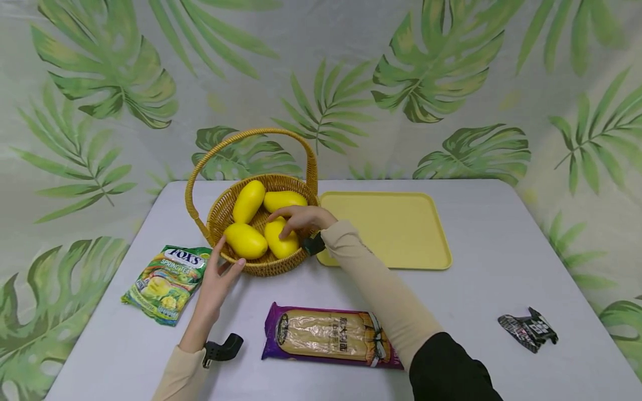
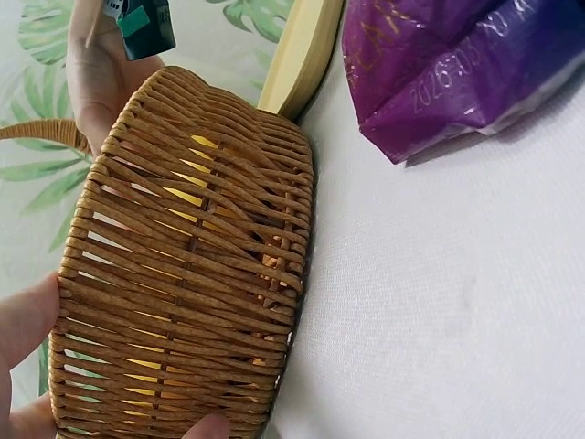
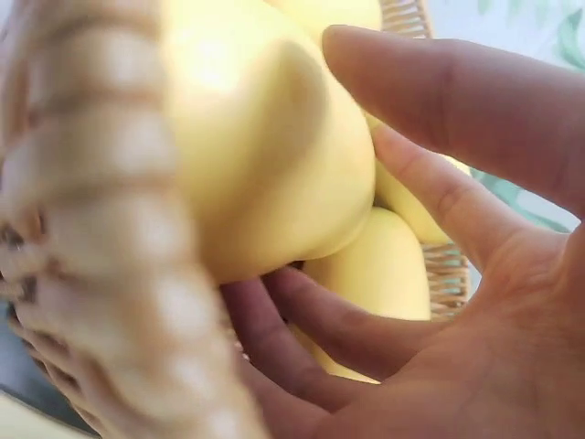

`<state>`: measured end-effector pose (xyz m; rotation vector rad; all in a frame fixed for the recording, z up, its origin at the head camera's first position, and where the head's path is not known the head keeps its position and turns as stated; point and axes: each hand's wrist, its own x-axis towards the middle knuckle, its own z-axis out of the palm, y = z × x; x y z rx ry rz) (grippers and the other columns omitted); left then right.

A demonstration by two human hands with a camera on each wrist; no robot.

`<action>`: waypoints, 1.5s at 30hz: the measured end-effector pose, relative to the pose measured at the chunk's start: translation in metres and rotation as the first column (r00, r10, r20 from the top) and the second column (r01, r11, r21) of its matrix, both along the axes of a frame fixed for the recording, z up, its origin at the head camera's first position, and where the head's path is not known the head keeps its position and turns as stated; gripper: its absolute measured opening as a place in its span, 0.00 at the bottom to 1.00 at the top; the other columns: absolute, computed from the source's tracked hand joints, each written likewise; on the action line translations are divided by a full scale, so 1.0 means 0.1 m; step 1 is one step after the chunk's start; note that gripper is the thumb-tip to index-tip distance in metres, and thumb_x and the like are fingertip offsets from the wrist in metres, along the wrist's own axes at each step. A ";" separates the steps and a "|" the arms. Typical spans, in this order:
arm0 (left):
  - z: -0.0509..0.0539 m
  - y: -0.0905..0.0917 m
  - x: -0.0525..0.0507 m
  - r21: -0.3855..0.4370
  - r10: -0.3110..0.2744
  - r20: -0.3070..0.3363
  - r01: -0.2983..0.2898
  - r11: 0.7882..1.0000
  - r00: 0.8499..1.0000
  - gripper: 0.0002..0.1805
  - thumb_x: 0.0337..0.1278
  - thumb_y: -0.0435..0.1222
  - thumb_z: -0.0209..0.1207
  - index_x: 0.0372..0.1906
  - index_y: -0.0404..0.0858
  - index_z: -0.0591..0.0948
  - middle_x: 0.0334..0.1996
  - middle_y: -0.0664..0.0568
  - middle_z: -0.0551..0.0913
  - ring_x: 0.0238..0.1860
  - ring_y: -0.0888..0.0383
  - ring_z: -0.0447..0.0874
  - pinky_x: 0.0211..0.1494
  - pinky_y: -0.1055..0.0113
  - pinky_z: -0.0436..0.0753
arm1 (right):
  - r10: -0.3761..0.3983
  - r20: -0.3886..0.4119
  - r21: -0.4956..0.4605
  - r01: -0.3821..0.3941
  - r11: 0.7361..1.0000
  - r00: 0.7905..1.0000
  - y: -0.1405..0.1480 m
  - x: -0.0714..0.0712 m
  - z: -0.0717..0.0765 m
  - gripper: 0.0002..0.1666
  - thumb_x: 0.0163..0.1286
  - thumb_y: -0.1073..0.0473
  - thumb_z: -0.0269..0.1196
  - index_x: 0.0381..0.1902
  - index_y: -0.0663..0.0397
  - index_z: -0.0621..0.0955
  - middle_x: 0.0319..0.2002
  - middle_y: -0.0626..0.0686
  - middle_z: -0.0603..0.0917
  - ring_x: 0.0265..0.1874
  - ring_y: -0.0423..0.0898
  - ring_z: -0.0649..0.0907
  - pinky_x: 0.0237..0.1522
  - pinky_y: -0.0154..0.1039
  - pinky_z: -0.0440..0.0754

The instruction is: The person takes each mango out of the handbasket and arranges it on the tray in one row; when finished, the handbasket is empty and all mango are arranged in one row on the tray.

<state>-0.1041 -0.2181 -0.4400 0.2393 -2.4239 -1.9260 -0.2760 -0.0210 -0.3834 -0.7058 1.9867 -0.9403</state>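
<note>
A woven wicker basket (image 1: 266, 269) with a tall arched handle stands at the back left of the table, holding several yellow mangoes (image 1: 246, 241). Inside it, my right hand (image 1: 307, 216) curls its thumb and fingers round the mango (image 1: 278, 240) at the front right. The right wrist view shows the thumb near this mango's upper side and fingers reaching beneath it. My left hand (image 1: 213, 287) holds the basket's front-left rim, with fingertips on the rim and wall in the left wrist view.
A green Fox's candy bag (image 1: 168, 285) lies left of the basket. Right of the basket is a pale yellow tray (image 1: 391, 225). A purple pasta pack (image 1: 323, 335) lies in front, partly under the right forearm, and a small crumpled black packet (image 1: 530, 329) lies far right.
</note>
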 end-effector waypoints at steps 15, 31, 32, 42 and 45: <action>-0.01 0.01 -0.02 0.028 -0.001 0.013 0.001 1.000 1.000 0.41 0.69 0.41 0.53 0.77 0.48 0.43 0.75 0.44 0.36 0.69 0.33 0.48 0.66 0.42 0.61 | -0.024 -0.063 -0.067 0.020 0.998 0.998 0.01 0.06 -0.02 0.33 0.64 0.67 0.61 0.67 0.51 0.70 0.71 0.54 0.59 0.61 0.53 0.65 0.50 0.40 0.72; 0.03 0.01 -0.02 0.124 -0.013 0.035 0.009 0.992 0.999 0.42 0.69 0.38 0.54 0.77 0.50 0.42 0.75 0.46 0.33 0.70 0.36 0.47 0.65 0.45 0.63 | -0.096 -0.033 -0.324 0.080 0.943 0.995 0.36 0.03 0.12 0.34 0.64 0.57 0.63 0.68 0.38 0.69 0.69 0.48 0.60 0.61 0.51 0.64 0.49 0.55 0.76; 0.03 0.00 -0.02 0.129 -0.015 0.035 0.010 0.992 0.999 0.42 0.68 0.38 0.54 0.77 0.50 0.42 0.75 0.46 0.33 0.70 0.36 0.47 0.65 0.46 0.64 | -0.095 -0.035 -0.329 0.079 0.941 0.995 0.39 0.03 0.13 0.34 0.64 0.56 0.63 0.68 0.38 0.69 0.69 0.49 0.59 0.63 0.51 0.63 0.48 0.53 0.76; 0.03 -0.02 -0.03 0.132 -0.019 0.042 0.014 0.991 0.999 0.42 0.68 0.37 0.55 0.77 0.50 0.42 0.75 0.47 0.32 0.70 0.37 0.48 0.63 0.52 0.67 | -0.125 -0.046 -0.348 0.102 0.932 0.991 0.78 0.08 0.15 0.35 0.63 0.54 0.63 0.68 0.37 0.67 0.65 0.55 0.64 0.59 0.51 0.67 0.48 0.49 0.75; 0.02 -0.02 -0.04 0.140 -0.025 0.042 0.019 0.990 0.999 0.43 0.68 0.37 0.55 0.77 0.50 0.42 0.75 0.48 0.32 0.70 0.38 0.48 0.63 0.52 0.67 | -0.165 -0.039 -0.358 0.141 0.923 0.985 0.93 0.08 0.11 0.35 0.63 0.54 0.63 0.68 0.36 0.68 0.63 0.56 0.66 0.56 0.53 0.71 0.49 0.49 0.75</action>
